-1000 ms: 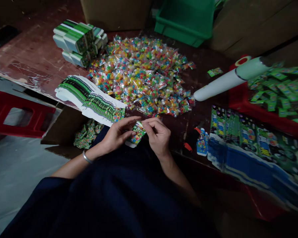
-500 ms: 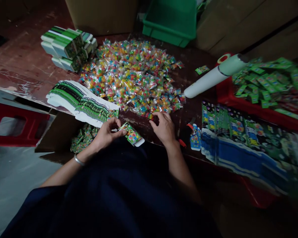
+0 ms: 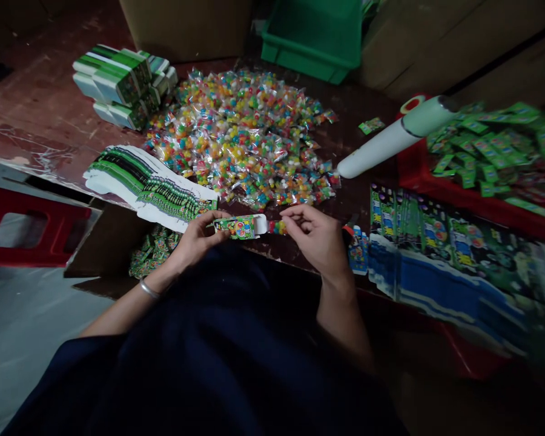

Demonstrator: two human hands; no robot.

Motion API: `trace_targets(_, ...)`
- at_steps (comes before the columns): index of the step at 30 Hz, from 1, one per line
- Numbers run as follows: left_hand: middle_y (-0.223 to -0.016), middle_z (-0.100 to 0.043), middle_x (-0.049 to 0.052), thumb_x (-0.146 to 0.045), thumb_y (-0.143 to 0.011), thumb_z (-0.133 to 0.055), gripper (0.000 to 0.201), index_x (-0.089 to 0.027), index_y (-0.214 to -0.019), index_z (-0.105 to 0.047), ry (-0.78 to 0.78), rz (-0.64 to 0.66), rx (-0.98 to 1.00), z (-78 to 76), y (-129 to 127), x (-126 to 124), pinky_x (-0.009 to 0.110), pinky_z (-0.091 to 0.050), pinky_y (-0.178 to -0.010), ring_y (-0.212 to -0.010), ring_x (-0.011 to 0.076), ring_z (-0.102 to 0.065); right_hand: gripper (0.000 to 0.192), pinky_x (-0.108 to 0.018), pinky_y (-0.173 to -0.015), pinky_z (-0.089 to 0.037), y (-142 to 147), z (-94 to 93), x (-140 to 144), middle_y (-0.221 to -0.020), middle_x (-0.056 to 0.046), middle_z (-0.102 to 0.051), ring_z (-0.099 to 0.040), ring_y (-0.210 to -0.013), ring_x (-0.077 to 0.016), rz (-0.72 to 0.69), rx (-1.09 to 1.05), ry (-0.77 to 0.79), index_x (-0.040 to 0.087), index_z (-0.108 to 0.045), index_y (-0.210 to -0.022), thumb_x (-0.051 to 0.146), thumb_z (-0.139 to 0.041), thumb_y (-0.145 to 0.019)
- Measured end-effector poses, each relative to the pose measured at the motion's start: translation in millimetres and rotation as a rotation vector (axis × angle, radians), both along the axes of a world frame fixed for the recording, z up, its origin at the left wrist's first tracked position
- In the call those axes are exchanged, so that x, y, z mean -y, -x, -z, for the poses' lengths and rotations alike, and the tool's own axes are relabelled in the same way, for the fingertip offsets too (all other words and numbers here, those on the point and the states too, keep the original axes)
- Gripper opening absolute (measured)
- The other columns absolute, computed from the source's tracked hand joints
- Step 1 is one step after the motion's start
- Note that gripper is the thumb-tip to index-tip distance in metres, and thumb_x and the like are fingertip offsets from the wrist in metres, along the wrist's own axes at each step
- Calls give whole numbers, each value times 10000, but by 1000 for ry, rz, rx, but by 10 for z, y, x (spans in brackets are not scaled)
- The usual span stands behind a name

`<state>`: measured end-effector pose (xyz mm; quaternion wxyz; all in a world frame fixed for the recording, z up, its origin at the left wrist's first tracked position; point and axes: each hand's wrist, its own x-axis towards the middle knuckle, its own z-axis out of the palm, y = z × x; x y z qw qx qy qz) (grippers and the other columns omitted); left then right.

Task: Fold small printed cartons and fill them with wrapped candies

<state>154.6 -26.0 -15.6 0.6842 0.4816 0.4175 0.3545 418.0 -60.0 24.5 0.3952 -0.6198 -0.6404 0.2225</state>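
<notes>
One reddish worktop (image 3: 31,118) carries a heap of candy packets (image 3: 240,139). At the heap's six o'clock, the right hand (image 3: 320,239) and left hand (image 3: 197,242) sit, fingers closed: the left's grip a green carton (image 3: 240,227), mouth toward three o'clock; the right's pinch one candy bag (image 3: 277,227) at that mouth.

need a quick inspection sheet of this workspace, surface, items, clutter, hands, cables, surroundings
Surface: dark red tabletop, pale marks at left
Items: small printed box, near end open; candy packet at that open end
Clutter: heap of candy packets, fanned flat cartons, white tube
Hands: left hand holds the box; right hand pinches the packet
Cables: nothing seen
Surroundings: green bin behind the heap, red stool at left
</notes>
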Motion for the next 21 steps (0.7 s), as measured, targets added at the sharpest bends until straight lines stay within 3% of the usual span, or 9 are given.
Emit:
trace_targets(3,-1024,-736,54,-276,-751,-843,348,-158,-1044,-696,-72,45,-13,-2,-38,33,281,-538,-786,-868,168,-664,67,-270,-676,-552,98,-73,-41,-800,8,-744,-678,-670,-135,-84,66,21,219,-729,-948,216,-672,-912)
trace_targets(7,-1050,-778,68,-270,-829,-767,275,-163,-1079,-729,-208,194,-168,-36,-88,85,337,-544,-879,-959,221,-698,72,-293,-714,-584,266,1,-100,-859,-6,-735,-695,-730,-155,-186,137,30,234,-705,-973,202,-690,-910)
trace_targets(11,-1126,-804,88,-278,-894,-722,292,-155,-1158,-753,-199,310,-214,-62,-138,113,377,-556,-942,-1009,249,-725,50,-290,-738,-624,399,56,-85,-1013,-39,-719,-716,-809,-157,-215,45,-26,232,-698,-993,238,-693,-944)
trace_targets(14,-1145,-784,111,-285,-895,-745,382,-140,-1247,-711,-143,227,-91,-37,-167,126,369,-576,-935,-1021,242,-725,95,-328,-836,-650,410,18,-40,-1041,-36,-751,-744,-918,-180,-171,8,-120,247,-707,-1070,259,-653,-992)
trace_targets(18,-1056,-728,69,-246,-818,-844,632,-194,-1395,-594,-151,35,79,-17,-187,151,308,-603,-820,-884,178,-697,192,-441,-981,-628,369,3,26,-1136,-70,-769,-719,-1118,-246,-71,69,-284,258,-722,-1153,264,-705,-962)
trace_targets(21,-1060,-697,54,-236,-820,-852,636,-230,-1398,-586,-208,-15,121,-42,-202,168,284,-596,-778,-863,159,-671,227,-408,-913,-653,421,142,88,-1244,-100,-738,-717,-1151,-256,-46,-75,-255,248,-735,-1153,303,-744,-933)
